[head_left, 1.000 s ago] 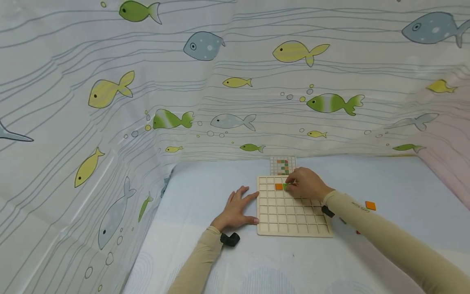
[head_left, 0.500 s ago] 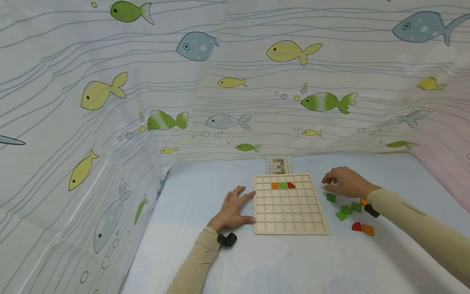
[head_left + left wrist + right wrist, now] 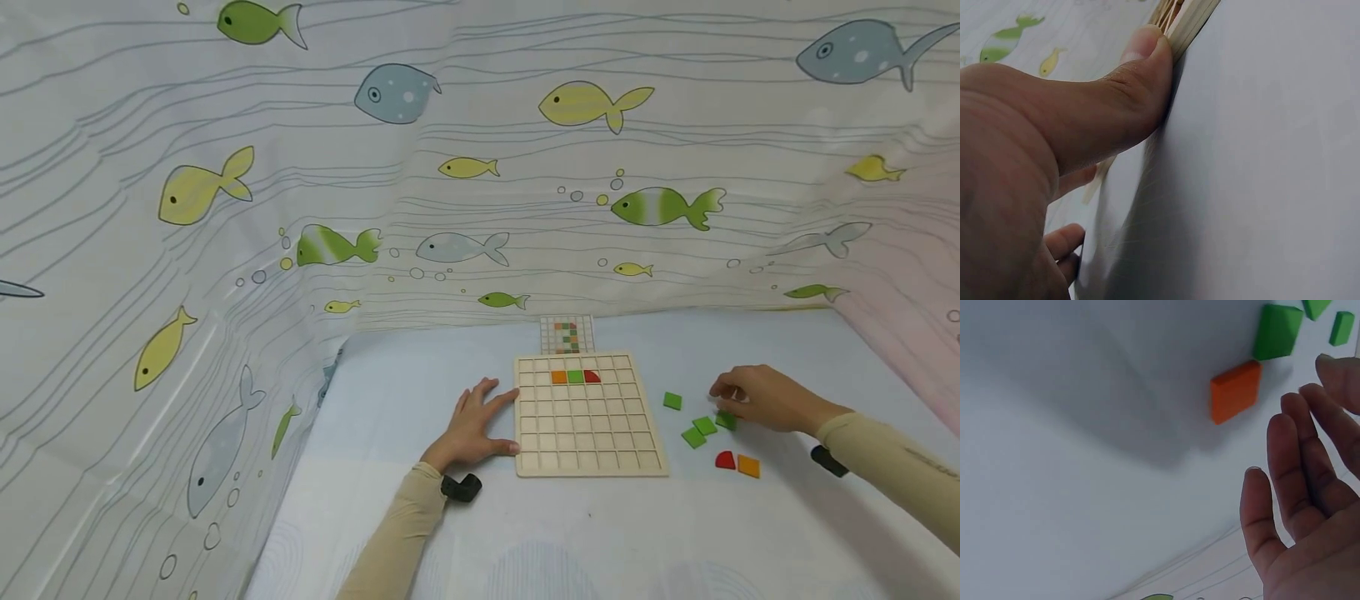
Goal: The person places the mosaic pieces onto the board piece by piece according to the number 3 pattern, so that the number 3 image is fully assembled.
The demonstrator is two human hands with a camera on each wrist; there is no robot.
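Note:
A wooden grid board (image 3: 588,425) lies on the table, with an orange square tile (image 3: 559,377), a green square tile (image 3: 575,377) and a red quarter-round tile (image 3: 592,377) in its second row from the back. My left hand (image 3: 468,429) is spread at the board's left edge; in the left wrist view its thumb (image 3: 1141,75) touches the rim. My right hand (image 3: 772,398) hovers right of the board, fingers relaxed and holding nothing. Near its fingertips, the right wrist view shows another orange tile (image 3: 1235,392) beside a green tile (image 3: 1277,331). That orange tile is hidden by the hand in the head view.
Behind the board lies a small pattern card (image 3: 567,335). Loose green tiles (image 3: 672,401), a red quarter-round (image 3: 725,460) and an orange square (image 3: 748,466) are scattered at the right. A fish-print sheet (image 3: 465,192) rises behind the table.
My right hand has left the board and moved right over the loose tiles. The red quarter-round now shows beside the green tile on the board. My left hand stays at the board's edge.

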